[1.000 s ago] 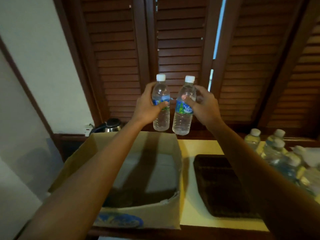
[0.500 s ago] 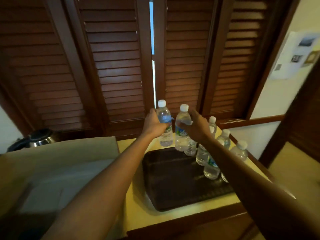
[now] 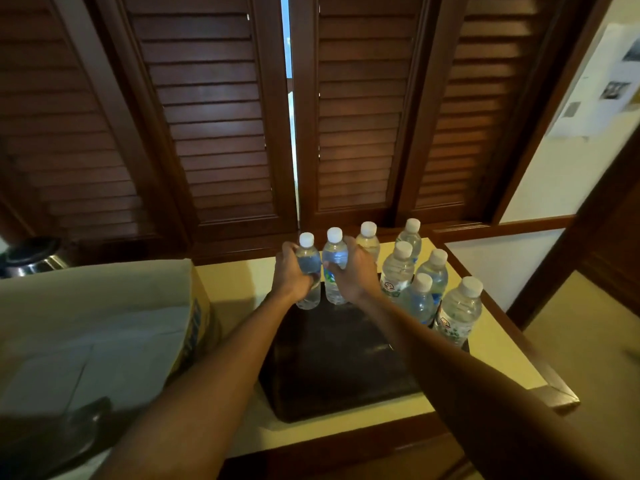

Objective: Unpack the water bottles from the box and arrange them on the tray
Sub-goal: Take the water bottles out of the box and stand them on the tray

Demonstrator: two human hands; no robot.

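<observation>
My left hand (image 3: 292,275) grips a clear water bottle (image 3: 308,261) with a white cap. Right beside it my right hand (image 3: 356,271) grips a second bottle (image 3: 335,254). Both bottles stand upright at the far edge of the dark brown tray (image 3: 332,362), their bases at or just above its surface. Several more bottles (image 3: 420,296) stand in a cluster along the tray's right side. The open cardboard box (image 3: 104,327) sits to the left of the tray, and its inside looks bare.
Tray and box rest on a yellow counter (image 3: 235,282) with a wooden rim. Dark louvred shutters (image 3: 214,133) rise right behind it. A steel kettle (image 3: 31,256) stands behind the box at far left. The counter ends in a corner (image 3: 557,396) on the right.
Both hands carried their bottles from above the box to the right and down to the tray's far edge. My view swung right with them.
</observation>
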